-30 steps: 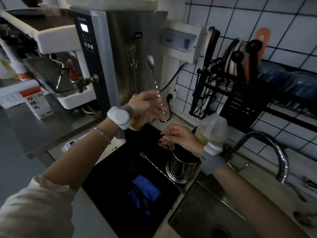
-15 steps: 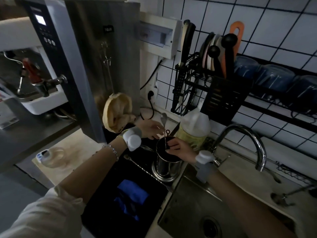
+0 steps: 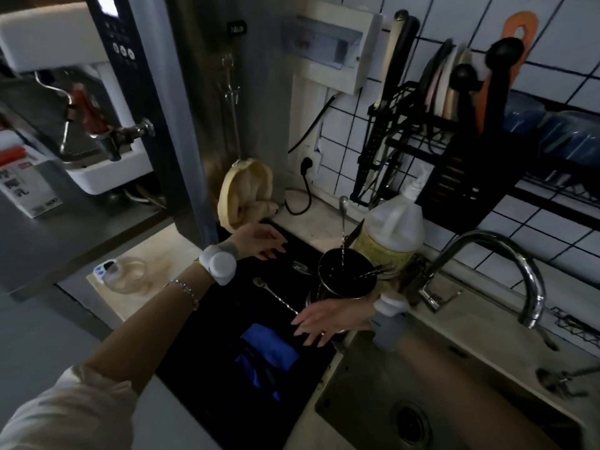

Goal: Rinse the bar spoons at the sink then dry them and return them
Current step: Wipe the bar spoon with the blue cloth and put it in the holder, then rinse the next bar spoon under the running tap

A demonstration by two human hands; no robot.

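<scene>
I am reading the job as partly complete. One spoon [image 3: 343, 219] is standing in the cup [image 3: 331, 277], its bowl leaning toward 12 o'clock. The cup is sitting on the mat [image 3: 201, 358], beside the sink [image 3: 357, 401]. A second spoon [image 3: 276, 295] is lying on the mat at the cup's 8 o'clock, not yet stowed. My right hand [image 3: 321, 321] is hovering at the cup's 7 o'clock, fingers spread and holding nothing, fingertips just beside that spoon's handle. My left hand [image 3: 259, 240] is hanging at 10 o'clock, fingers loose, empty. Remaining, in my judgement: lifting the second spoon and stowing it in the cup.
</scene>
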